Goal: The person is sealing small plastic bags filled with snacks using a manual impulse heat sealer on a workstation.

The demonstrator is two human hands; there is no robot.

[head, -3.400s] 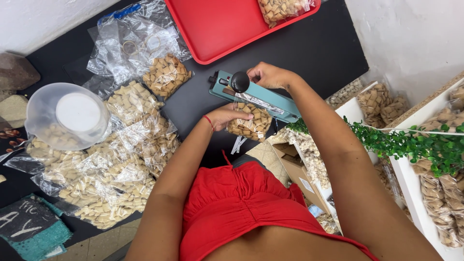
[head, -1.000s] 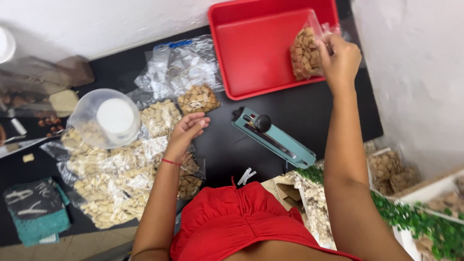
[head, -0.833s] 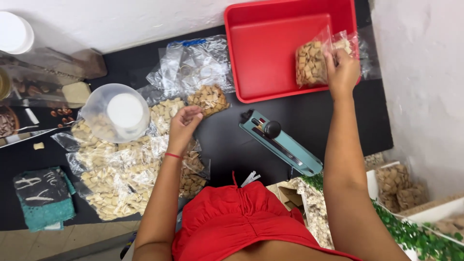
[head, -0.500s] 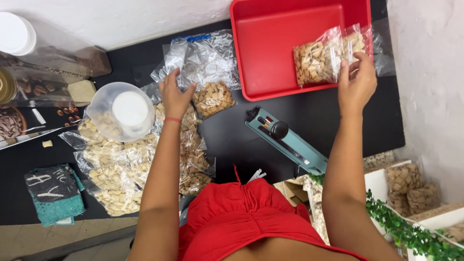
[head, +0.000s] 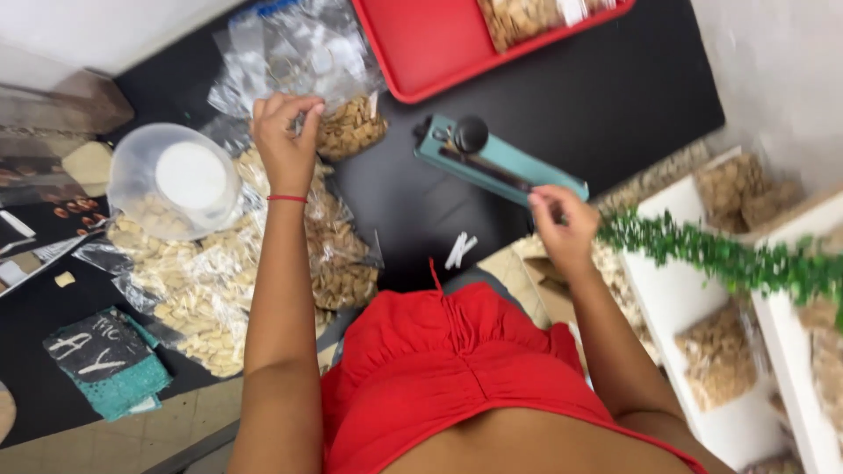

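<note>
Landmark: teal sealing tool (head: 496,164), lying slantwise on black table (head: 615,96).

Far left of sealing tool, near table's front edge: one teal-and-black cloth (head: 110,360). Above that, well left of tool: one clear plastic tub (head: 171,180) with white disc inside, standing on heap of filled nut bags (head: 211,281). Exact bag count in heap not readable; overlapping.

Left of tool: left hand (head: 285,145), red string at wrist, fingers pinched on top of one small filled nut bag (head: 351,127) resting on table. Pile of empty clear bags (head: 290,48) touching it from behind, count not readable.

Between filled bag and tool: strip of bare black table, open. Just in front of tool, near table edge: two small white pieces (head: 458,250), kind not readable.

Behind tool: one red tray (head: 413,44), front rim near tool's knob end, holding one filled bag (head: 527,16) cut by frame edge. Right of tray, behind tool: wide bare table, open to far right corner.

At tool's right end: right hand (head: 562,224), fingers curled, fingertips just touching or beside tool's tip; contact not certain, nothing seen held.

Right of tool, past table edge: white shelves (head: 694,298) with at least three filled bags, one green garland (head: 729,259) across them.
</note>
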